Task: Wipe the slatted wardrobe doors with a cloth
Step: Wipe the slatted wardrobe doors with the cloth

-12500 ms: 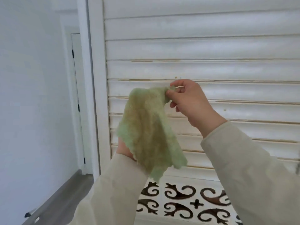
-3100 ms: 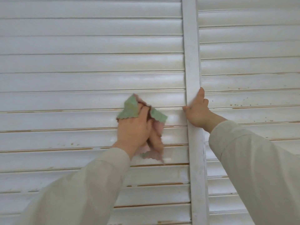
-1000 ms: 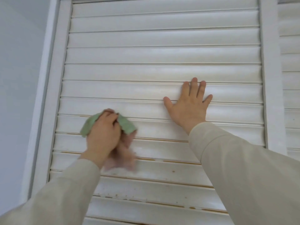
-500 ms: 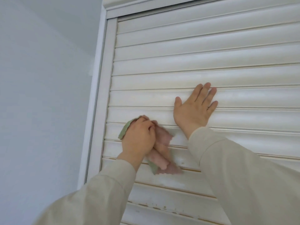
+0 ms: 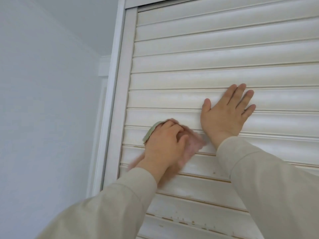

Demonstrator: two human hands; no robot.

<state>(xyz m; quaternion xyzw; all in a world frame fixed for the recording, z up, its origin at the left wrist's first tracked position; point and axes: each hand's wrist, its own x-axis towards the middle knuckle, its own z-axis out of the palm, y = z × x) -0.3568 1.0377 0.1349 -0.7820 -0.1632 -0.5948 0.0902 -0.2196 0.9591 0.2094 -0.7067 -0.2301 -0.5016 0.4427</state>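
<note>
The white slatted wardrobe door (image 5: 215, 59) fills the right of the view, close to its top. My left hand (image 5: 164, 144) grips a bunched cloth (image 5: 193, 145), green on one side and pink on the other, and presses it against the slats near the door's left edge. The cloth is blurred and mostly hidden under the hand. My right hand (image 5: 226, 114) lies flat on the slats just to the right of it, fingers straight and spread.
The door's white frame post (image 5: 119, 87) runs down the left side of the slats. A plain white wall (image 5: 48, 109) lies to the left, with the ceiling above. Brown chipped specks mark the lower slats (image 5: 193, 223).
My left hand has slid the cloth up and to the right, closer to my right wrist. My right hand stays flat on the slats. The view has tilted slightly further up.
</note>
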